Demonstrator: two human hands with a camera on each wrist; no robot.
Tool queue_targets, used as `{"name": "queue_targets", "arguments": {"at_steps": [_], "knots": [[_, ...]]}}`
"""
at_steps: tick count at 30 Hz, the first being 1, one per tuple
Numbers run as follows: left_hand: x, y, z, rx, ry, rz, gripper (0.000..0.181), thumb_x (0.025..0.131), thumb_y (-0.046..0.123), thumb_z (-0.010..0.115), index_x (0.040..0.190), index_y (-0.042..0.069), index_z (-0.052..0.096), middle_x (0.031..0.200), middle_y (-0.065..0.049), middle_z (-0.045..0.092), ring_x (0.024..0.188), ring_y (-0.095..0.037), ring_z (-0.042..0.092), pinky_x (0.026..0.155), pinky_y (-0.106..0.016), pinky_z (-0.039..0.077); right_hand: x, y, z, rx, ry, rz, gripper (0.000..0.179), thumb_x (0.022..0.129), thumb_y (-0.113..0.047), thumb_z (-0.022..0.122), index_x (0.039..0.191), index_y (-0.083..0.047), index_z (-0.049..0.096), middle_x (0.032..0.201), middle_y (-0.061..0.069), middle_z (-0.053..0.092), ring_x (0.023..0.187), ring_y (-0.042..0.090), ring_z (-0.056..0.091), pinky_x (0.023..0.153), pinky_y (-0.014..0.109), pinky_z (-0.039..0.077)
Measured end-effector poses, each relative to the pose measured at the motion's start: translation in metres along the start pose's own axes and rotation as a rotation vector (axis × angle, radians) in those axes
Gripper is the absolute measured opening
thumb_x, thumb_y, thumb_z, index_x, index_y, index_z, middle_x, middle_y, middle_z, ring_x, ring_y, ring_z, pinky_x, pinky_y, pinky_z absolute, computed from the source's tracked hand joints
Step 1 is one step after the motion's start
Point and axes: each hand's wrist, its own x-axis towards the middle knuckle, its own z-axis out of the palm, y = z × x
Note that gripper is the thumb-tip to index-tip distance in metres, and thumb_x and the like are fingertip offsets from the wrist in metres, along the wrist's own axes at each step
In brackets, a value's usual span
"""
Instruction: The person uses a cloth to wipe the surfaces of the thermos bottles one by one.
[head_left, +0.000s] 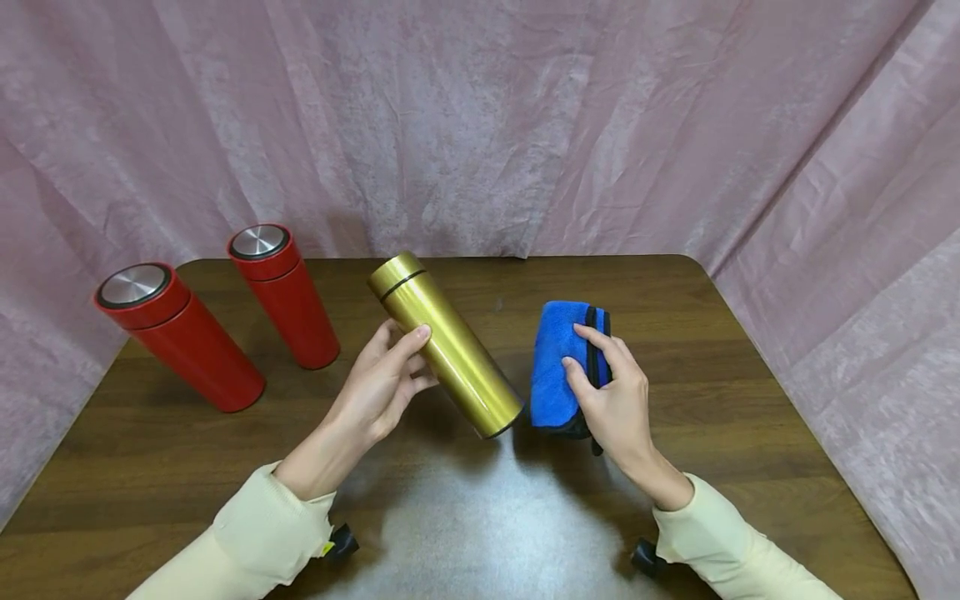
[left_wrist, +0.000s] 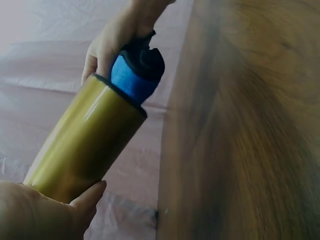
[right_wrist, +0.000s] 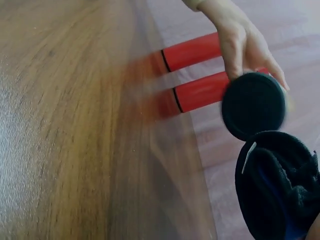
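My left hand (head_left: 378, 383) grips a gold thermos bottle (head_left: 453, 350) around its middle, with the thumb on top. The bottle is tilted, its lid to the upper left and its dark base to the lower right. In the right wrist view that round black base (right_wrist: 254, 106) faces the camera. My right hand (head_left: 618, 408) holds a rolled blue towel (head_left: 557, 362) with black edging, thumb and fingers on its right side. The roll's dark folded end (right_wrist: 275, 185) shows in the right wrist view. Towel and bottle base are close together; whether they touch I cannot tell.
Two red thermos bottles (head_left: 187, 342) (head_left: 288, 304) with silver-topped lids stand upright at the left of the wooden table (head_left: 720, 400). A pink curtain (head_left: 465, 125) hangs behind the table and along its sides.
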Motion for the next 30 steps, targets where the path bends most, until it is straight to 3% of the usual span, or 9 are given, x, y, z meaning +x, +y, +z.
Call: {"name": "queue_targets", "arguments": {"at_steps": [6,10,16,22,30], "knots": [[-0.011,0.004,-0.013,0.132,-0.02,0.018,0.037,0.104,0.006,0.06,0.135,0.016,0.043,0.118,-0.005,0.061,0.102,-0.019,0.065,0.085,-0.037,0.055,0.003,0.002,-0.01,0.071,-0.066,0.168,0.041,0.098,-0.009,0.072,0.138,-0.011,0.065,0.135,0.017,0.063,0.107,0.03,0.068,0.08,0.015,0.055],[-0.022,0.009,-0.025,0.233,-0.007,0.039,0.046,0.102,0.004,0.063,0.141,0.014,0.041,0.13,-0.01,0.056,0.112,-0.021,0.063,0.089,-0.038,0.057,0.006,0.003,-0.017,0.127,-0.104,0.273,0.041,0.101,-0.014,0.069,0.142,-0.011,0.062,0.141,0.017,0.059,0.11,0.033,0.067,0.079,0.018,0.057],[-0.038,0.022,-0.043,0.335,0.03,0.08,0.051,0.1,0.007,0.067,0.144,0.017,0.042,0.134,-0.007,0.055,0.112,-0.018,0.063,0.087,-0.03,0.055,0.01,0.003,-0.025,0.229,-0.145,0.413,0.046,0.103,-0.022,0.066,0.148,-0.014,0.056,0.153,0.014,0.048,0.123,0.035,0.059,0.084,0.02,0.056],[-0.05,0.036,-0.057,0.359,0.055,0.172,0.052,0.098,0.001,0.068,0.143,0.016,0.045,0.132,-0.006,0.058,0.11,-0.014,0.066,0.089,-0.026,0.056,0.011,0.007,-0.029,0.257,-0.138,0.463,0.048,0.103,-0.024,0.067,0.149,-0.015,0.055,0.155,0.012,0.044,0.126,0.035,0.057,0.085,0.02,0.055],[-0.063,0.048,-0.081,0.471,0.104,0.313,0.054,0.094,-0.005,0.072,0.139,0.015,0.05,0.124,-0.002,0.064,0.111,-0.012,0.066,0.093,-0.019,0.053,0.013,0.008,-0.034,0.293,-0.128,0.522,0.05,0.102,-0.02,0.067,0.15,-0.013,0.054,0.156,0.014,0.042,0.126,0.037,0.055,0.085,0.021,0.056]]}}
